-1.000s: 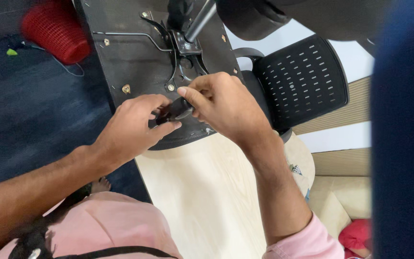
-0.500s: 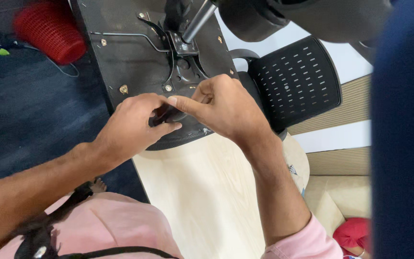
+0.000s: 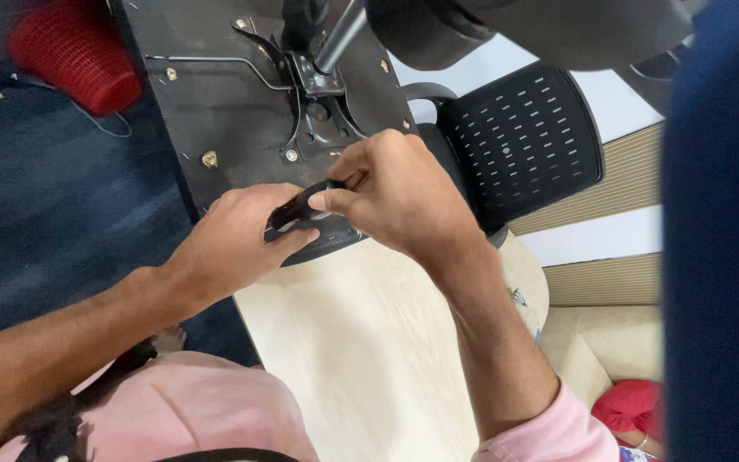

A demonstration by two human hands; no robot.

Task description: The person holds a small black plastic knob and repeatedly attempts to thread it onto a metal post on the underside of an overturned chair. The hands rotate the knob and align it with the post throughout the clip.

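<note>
An upturned black office chair seat (image 3: 233, 103) lies on a pale wooden table (image 3: 369, 342), its metal tilt mechanism (image 3: 314, 94) and gas column facing up. My left hand (image 3: 233, 244) and my right hand (image 3: 395, 192) meet at the seat's near edge. Both grip a small black lever part (image 3: 301, 208) between them; my right thumb and fingers pinch its upper end, my left hand cups its lower end. Most of the part is hidden by my fingers.
A black mesh chair back (image 3: 519, 141) hangs off the table to the right. A red basket (image 3: 70, 64) sits on dark blue carpet at the upper left. A dark blue panel (image 3: 720, 239) fills the right edge. A red cushion (image 3: 630, 406) lies at the lower right.
The view has drifted slightly, so the seat sits a little higher in frame. Both hands keep hold of the black part at the seat's edge with small finger shifts.
</note>
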